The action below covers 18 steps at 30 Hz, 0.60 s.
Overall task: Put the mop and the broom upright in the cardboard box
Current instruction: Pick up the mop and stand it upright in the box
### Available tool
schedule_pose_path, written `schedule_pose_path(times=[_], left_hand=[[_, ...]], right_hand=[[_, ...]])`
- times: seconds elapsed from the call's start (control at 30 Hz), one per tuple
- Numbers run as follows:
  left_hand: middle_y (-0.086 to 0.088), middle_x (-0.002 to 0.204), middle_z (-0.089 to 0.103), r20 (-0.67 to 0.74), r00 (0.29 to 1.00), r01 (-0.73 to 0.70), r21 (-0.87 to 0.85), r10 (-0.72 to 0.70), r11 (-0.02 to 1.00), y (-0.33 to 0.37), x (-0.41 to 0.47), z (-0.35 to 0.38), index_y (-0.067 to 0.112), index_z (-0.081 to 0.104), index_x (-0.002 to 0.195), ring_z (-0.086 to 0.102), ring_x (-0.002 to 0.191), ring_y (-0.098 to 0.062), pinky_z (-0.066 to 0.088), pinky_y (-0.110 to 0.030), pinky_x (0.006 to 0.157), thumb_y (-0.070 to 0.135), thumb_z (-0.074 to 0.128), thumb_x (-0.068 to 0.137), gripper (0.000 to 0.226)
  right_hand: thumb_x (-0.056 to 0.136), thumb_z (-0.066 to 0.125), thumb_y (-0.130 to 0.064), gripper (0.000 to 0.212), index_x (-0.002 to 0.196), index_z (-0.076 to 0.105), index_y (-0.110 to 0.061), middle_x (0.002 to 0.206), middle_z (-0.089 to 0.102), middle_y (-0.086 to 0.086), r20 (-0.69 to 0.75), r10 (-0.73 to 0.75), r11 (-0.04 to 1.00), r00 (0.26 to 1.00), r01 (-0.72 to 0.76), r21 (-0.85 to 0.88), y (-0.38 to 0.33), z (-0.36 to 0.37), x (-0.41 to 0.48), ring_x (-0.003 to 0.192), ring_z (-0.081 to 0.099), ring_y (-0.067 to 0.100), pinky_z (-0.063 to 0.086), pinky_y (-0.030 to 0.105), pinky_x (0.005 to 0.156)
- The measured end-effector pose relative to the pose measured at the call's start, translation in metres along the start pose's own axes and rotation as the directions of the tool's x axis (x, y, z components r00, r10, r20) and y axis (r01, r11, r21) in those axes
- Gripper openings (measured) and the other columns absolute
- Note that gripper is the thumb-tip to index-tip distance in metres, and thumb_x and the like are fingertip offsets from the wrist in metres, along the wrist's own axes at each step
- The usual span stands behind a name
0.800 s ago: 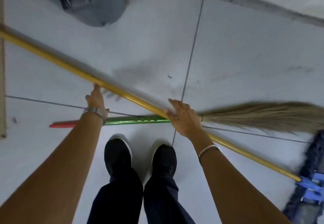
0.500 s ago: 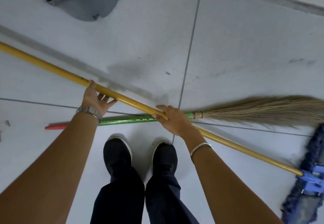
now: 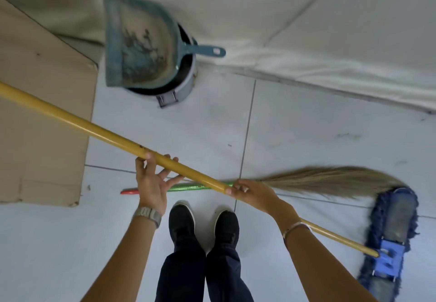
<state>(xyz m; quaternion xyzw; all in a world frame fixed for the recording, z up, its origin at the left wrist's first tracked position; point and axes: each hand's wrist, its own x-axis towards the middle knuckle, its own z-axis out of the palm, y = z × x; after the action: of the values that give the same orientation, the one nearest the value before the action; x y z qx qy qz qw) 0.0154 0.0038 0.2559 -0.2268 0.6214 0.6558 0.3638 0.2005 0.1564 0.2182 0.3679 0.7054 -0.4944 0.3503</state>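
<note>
The mop has a long yellow handle [image 3: 77,122] running from the left edge down to a blue fringed head [image 3: 391,238] on the floor at lower right. My left hand [image 3: 151,181] grips the handle from below near its middle, and my right hand [image 3: 252,193] holds it further down. The handle is lifted off the floor and slants. The broom [image 3: 325,180], with a green and red stick and straw bristles, lies flat on the tiles under the mop handle, in front of my shoes. The cardboard box [image 3: 42,117] stands at the left.
A grey bin [image 3: 181,86] with a teal dustpan [image 3: 136,42] resting on top stands beyond the box, near a pale wall [image 3: 306,18]. My two black shoes [image 3: 203,226] stand on the tiled floor [image 3: 318,124] just behind the broom stick.
Both hands have raised the yellow mop handle off the floor, its left end higher now. The view has tilted up, bringing the box, bin and dustpan into sight. The broom has stayed put.
</note>
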Motion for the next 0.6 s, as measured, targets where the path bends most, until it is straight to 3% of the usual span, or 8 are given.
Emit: schedule_pose_path(times=[0.17, 0.27, 0.37, 0.6], left_hand=[[-0.004, 0.088, 0.062, 0.087, 0.977, -0.201, 0.048, 0.197, 0.978, 0.110, -0.081, 0.048, 0.028, 0.049, 0.088, 0.070, 0.078, -0.018, 0.059, -0.043, 0.057, 0.033, 0.040, 0.095, 0.012], [-0.001, 0.082, 0.066, 0.182, 0.927, -0.340, 0.043, 0.327, 0.940, 0.201, -0.137, 0.082, 0.029, 0.052, 0.090, 0.070, 0.074, -0.018, 0.058, -0.045, 0.059, 0.033, 0.043, 0.093, 0.010], [0.006, 0.070, 0.068, 0.307, 0.847, -0.460, 0.015, 0.433, 0.888, 0.296, -0.202, 0.115, 0.029, 0.052, 0.085, 0.070, 0.067, -0.016, 0.057, -0.040, 0.053, 0.031, 0.043, 0.094, 0.013], [-0.002, 0.084, 0.067, 0.516, 0.619, -0.686, -0.010, 0.592, 0.727, 0.458, -0.357, 0.154, 0.025, 0.051, 0.083, 0.070, 0.072, -0.021, 0.056, -0.036, 0.049, 0.033, 0.048, 0.092, 0.013]], right_hand=[[0.076, 0.050, -0.063, 0.028, 0.069, 0.056, -0.036, 0.071, 0.053, -0.012, -0.062, -0.071, 0.988, 0.996, 0.079, 0.132, -0.072, -0.058, -0.091, 0.077, 0.054, 0.015, 0.041, 0.034, 0.076], [0.080, 0.050, -0.060, 0.026, 0.073, 0.058, -0.035, 0.072, 0.055, -0.012, -0.158, -0.153, 0.975, 0.976, 0.175, 0.137, -0.133, -0.102, -0.159, 0.071, 0.054, 0.012, 0.041, 0.030, 0.073], [0.081, 0.050, -0.057, 0.026, 0.071, 0.056, -0.034, 0.072, 0.056, -0.006, -0.243, -0.272, 0.940, 0.931, 0.310, 0.139, -0.198, -0.144, -0.234, 0.069, 0.053, 0.013, 0.042, 0.030, 0.071], [0.082, 0.051, -0.050, 0.036, 0.078, 0.055, -0.015, 0.077, 0.050, 0.009, -0.426, -0.479, 0.790, 0.768, 0.589, 0.172, -0.305, -0.187, -0.381, 0.076, 0.052, 0.020, 0.045, 0.039, 0.072]])
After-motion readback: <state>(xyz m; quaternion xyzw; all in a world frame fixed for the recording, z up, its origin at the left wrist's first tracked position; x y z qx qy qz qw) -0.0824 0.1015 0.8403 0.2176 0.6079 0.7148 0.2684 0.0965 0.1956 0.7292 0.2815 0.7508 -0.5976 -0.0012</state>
